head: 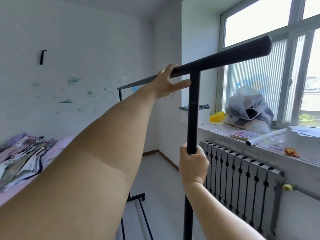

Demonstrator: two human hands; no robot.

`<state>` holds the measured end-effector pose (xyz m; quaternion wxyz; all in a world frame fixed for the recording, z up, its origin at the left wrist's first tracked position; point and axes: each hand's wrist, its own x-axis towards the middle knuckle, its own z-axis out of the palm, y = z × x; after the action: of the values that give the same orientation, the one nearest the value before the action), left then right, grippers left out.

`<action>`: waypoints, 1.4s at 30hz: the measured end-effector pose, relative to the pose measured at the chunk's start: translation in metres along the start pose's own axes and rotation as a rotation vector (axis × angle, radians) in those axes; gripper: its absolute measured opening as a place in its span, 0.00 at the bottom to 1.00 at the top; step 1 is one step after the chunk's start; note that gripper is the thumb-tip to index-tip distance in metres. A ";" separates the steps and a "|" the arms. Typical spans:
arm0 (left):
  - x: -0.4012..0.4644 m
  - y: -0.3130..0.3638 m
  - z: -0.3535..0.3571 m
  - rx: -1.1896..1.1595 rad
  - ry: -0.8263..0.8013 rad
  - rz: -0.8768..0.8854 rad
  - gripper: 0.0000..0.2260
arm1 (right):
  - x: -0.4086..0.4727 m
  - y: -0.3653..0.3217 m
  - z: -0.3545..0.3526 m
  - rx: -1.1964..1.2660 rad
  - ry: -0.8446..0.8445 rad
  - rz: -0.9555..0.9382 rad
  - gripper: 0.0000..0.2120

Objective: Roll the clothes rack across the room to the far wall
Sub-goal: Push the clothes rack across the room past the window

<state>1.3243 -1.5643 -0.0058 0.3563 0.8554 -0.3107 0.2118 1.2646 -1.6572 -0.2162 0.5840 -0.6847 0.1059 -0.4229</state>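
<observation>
In the head view I see the black clothes rack [192, 108] beside the radiator [242, 177], its top bar running from near right toward the far wall. My left hand [168, 82] curls over that bar; my right hand [194, 164] is wrapped tight around the near upright post.

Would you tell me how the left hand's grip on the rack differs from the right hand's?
The left hand holds the horizontal top bar with the arm stretched out; the right hand wraps the upright post, lower and nearer the camera. The left thumb is extended; the right fist is fully closed. Both grip the same black clothes rack.
</observation>
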 end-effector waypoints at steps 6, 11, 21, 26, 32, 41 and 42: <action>0.046 -0.049 0.009 0.019 -0.008 0.003 0.37 | 0.039 0.021 0.047 0.021 0.015 -0.006 0.16; 0.089 -0.088 0.011 0.051 -0.005 0.043 0.35 | 0.074 0.038 0.091 0.026 0.020 0.006 0.17; 0.173 -0.142 0.036 0.267 0.058 0.038 0.35 | 0.154 0.078 0.148 0.036 0.015 -0.018 0.18; 0.216 -0.166 0.057 0.313 0.081 0.019 0.35 | 0.201 0.103 0.172 0.083 -0.032 0.000 0.18; 0.269 -0.197 0.084 0.280 0.079 -0.019 0.34 | 0.264 0.136 0.206 0.134 -0.108 0.038 0.17; 0.345 -0.234 0.124 0.263 0.084 -0.083 0.30 | 0.348 0.179 0.243 0.173 -0.234 0.063 0.15; 0.351 -0.237 0.127 0.261 0.081 -0.088 0.29 | 0.355 0.182 0.246 0.173 -0.240 0.060 0.15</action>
<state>1.7554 -1.6604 0.0024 0.2631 0.8980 -0.2282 0.2691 1.7214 -1.7633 -0.2068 0.6617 -0.6740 0.0190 -0.3280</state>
